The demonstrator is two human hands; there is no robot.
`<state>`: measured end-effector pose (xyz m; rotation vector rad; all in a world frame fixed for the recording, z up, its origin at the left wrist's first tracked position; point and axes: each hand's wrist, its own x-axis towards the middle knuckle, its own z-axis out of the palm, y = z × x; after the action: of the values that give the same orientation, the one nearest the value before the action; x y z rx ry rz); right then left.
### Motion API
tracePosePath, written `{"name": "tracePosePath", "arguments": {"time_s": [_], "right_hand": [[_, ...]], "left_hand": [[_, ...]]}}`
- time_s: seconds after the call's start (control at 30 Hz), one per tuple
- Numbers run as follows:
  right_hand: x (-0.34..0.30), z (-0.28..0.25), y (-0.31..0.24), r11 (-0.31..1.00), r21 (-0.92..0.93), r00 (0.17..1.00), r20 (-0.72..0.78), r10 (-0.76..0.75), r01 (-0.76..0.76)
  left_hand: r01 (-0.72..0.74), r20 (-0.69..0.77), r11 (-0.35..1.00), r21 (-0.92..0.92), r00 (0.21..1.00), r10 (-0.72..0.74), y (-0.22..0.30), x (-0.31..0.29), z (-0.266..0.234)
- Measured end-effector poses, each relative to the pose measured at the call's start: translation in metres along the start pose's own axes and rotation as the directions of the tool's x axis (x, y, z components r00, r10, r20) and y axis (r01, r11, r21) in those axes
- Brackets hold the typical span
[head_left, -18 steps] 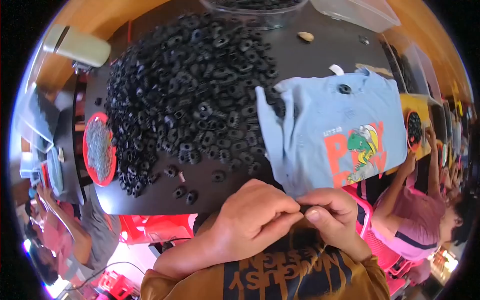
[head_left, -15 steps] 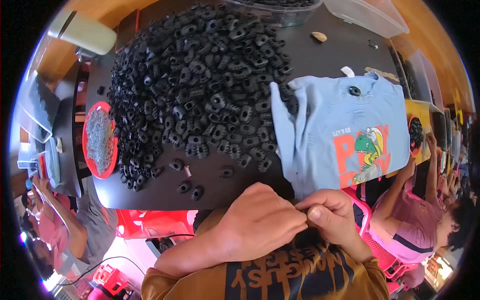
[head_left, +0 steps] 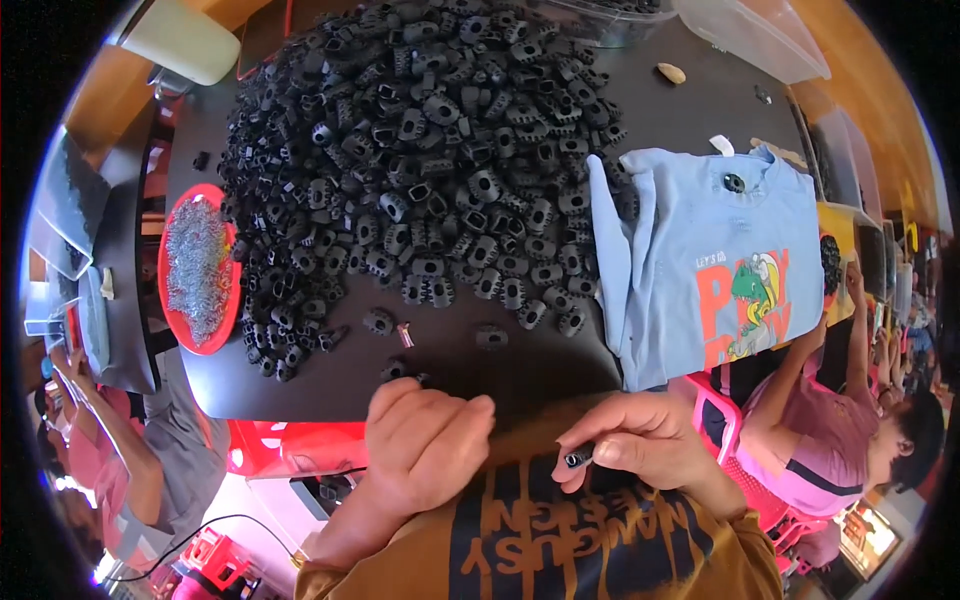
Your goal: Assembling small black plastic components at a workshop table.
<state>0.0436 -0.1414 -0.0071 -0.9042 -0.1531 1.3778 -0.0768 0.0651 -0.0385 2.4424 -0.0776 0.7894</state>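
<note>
My right hand [head_left: 645,445] pinches a small black plastic piece [head_left: 578,456] between thumb and fingers; a silvery round end shows on it. To its left, my left hand [head_left: 425,445] is closed, knuckles up, at the table's front edge; whatever its fingers hold, if anything, is hidden. Just beyond that hand lie a few loose black pieces [head_left: 491,337], partly covered by it. A large heap of small black toothed plastic pieces [head_left: 430,190] covers the middle of the table. On the left, a red plate [head_left: 236,290] carries a pile of tiny silvery springs [head_left: 197,270].
A light blue printed T-shirt [head_left: 660,290] lies right of the heap, with a black piece [head_left: 734,183] on it. Clear plastic tubs [head_left: 765,40] stand at the back. A pale green cylinder [head_left: 185,45] is far left. Other people sit at both sides.
My hands, together before, have come apart. The left hand has moved left toward the loose pieces, and the black piece in my right hand now shows.
</note>
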Motion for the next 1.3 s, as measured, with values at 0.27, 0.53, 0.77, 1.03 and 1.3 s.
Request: {"name": "tracePosePath", "arguments": {"time_s": [0.27,0.53,0.77,1.03,1.3], "right_hand": [[0.006,-0.002,0.009,1.0,0.0,0.998,0.067,-0.002,0.002],[0.003,-0.001,0.014,1.0,-0.004,1.0,0.019,-0.016,0.016],[0.004,0.0,0.013,0.998,-0.045,0.997,-0.058,0.048,-0.051],[0.004,-0.008,0.017,1.0,0.014,0.999,-0.034,0.016,-0.016],[0.008,-0.006,0.013,0.997,0.008,0.996,-0.061,0.071,-0.07]], "left_hand": [[0.168,0.077,0.912,0.373,0.974,-0.211,-0.019,-0.015,-0.01],[0.32,-0.038,0.834,0.45,0.94,-0.34,-0.03,0.001,-0.025],[0.266,-0.041,0.824,0.5,0.958,-0.285,-0.036,0.038,-0.017],[0.251,-0.074,0.785,0.566,0.964,-0.255,-0.04,0.028,-0.015],[0.198,-0.046,0.859,0.473,0.979,-0.2,-0.039,0.052,-0.006]]}}
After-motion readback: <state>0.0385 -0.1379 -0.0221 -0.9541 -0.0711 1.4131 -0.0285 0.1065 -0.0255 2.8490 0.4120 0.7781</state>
